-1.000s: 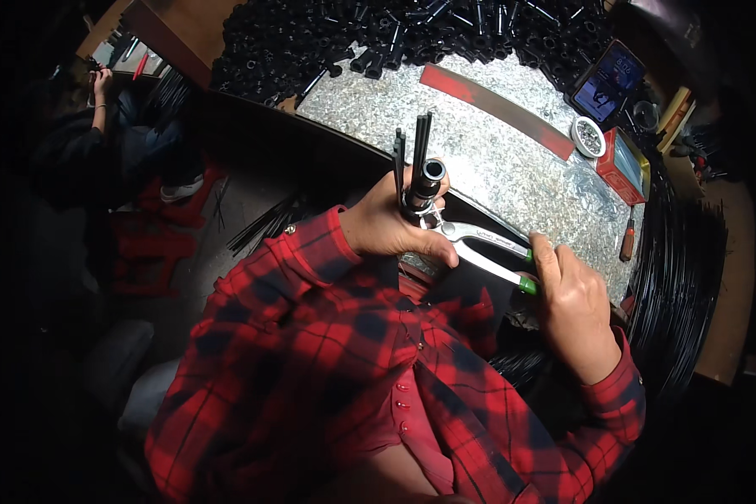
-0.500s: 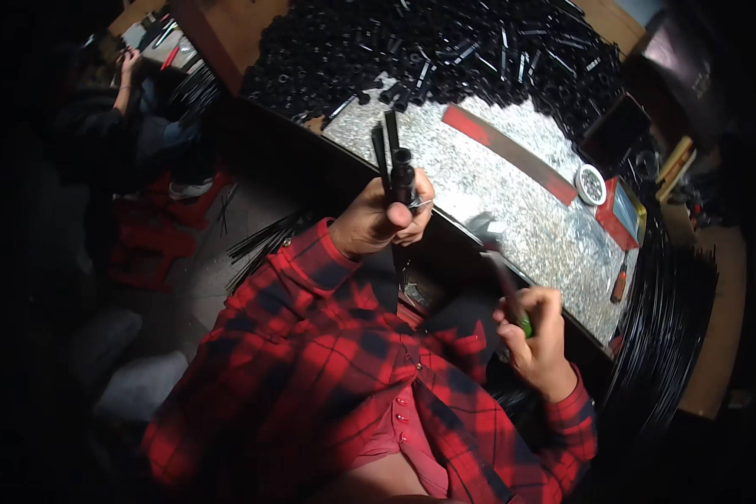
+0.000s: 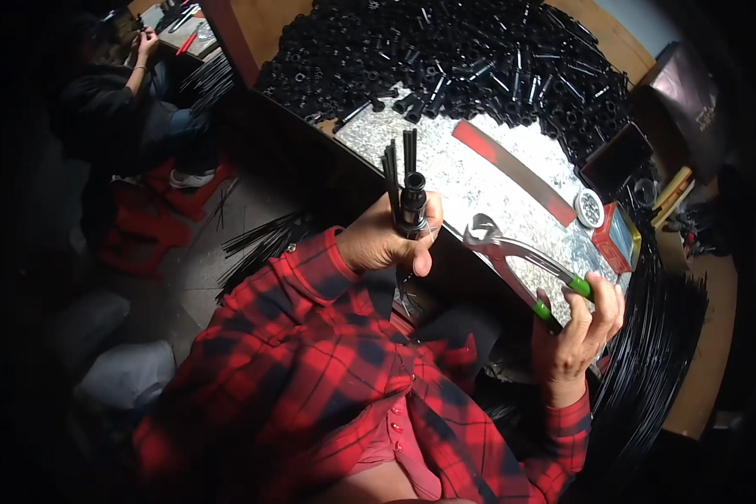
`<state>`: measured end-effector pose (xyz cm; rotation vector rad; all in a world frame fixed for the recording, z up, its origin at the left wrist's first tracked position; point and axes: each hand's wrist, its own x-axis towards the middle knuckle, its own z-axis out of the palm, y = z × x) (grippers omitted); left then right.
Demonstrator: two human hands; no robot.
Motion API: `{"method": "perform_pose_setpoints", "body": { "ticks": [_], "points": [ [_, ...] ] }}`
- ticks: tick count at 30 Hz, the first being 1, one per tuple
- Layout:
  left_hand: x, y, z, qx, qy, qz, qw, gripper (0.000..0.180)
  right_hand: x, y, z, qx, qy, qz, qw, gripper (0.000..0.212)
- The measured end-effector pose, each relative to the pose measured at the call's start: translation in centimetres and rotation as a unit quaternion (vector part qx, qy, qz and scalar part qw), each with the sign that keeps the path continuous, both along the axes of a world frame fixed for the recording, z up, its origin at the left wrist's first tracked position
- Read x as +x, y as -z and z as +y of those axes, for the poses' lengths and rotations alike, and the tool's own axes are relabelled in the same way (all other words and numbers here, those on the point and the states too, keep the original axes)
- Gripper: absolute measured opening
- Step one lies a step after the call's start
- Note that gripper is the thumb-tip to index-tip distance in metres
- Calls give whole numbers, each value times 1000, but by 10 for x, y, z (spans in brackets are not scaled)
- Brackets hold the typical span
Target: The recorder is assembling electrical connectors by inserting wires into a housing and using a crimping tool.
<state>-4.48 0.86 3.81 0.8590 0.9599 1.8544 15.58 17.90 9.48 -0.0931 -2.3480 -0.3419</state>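
Upright in my left hand point(image 3: 378, 235), a short black tubular piece point(image 3: 413, 199) is gripped near the table's front edge. Several thin black rods point(image 3: 390, 168) stick up beside it, out of the same closed fingers. A bit of thin wire seems to show by the tube's lower end; it is too small to make out. My right hand point(image 3: 581, 336) holds a pair of metal pliers point(image 3: 521, 248) with green grip ends, its fingers round the spread handles. The pliers' head points left, over the table edge, apart from the tube.
A large heap of black tubular parts point(image 3: 445, 59) covers the table's back. On the speckled table point(image 3: 496, 176) lie a red-and-brown flat bar point(image 3: 512, 172), a round white dish point(image 3: 589, 207) and a red box point(image 3: 616, 239). Long black rods point(image 3: 647, 336) bunch at right. Another person point(image 3: 134, 92) sits at far left.
The pliers have turned and their handles have spread apart; my right hand has moved right and its fingers have loosened. My left hand has shifted slightly right and down in view.
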Motion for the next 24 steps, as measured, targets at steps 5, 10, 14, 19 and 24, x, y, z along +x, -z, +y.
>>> {"method": "perform_pose_setpoints", "body": {
  "ticks": [5, 10, 14, 19, 24],
  "points": [
    [2, 3, 5, -18, 20, 6, 1000, 52, 2, -3, 4, 76, 45, -29, 996, 31],
    [5, 0, 10, -49, -8, 73, 996, 49, 2, -2, 8, 112, 32, -29, 993, 25],
    [6, 0, 11, -60, -21, 122, 990, 49, 4, 2, 10, 110, 19, -20, 994, 16],
    [9, -3, 13, -73, -36, 141, 987, 48, 12, 2, 14, 107, -1, -28, 994, 12],
    [11, -4, 14, -85, -39, 125, 988, 52, 15, 1, 14, 106, -11, -41, 993, 12]
  ]
}}
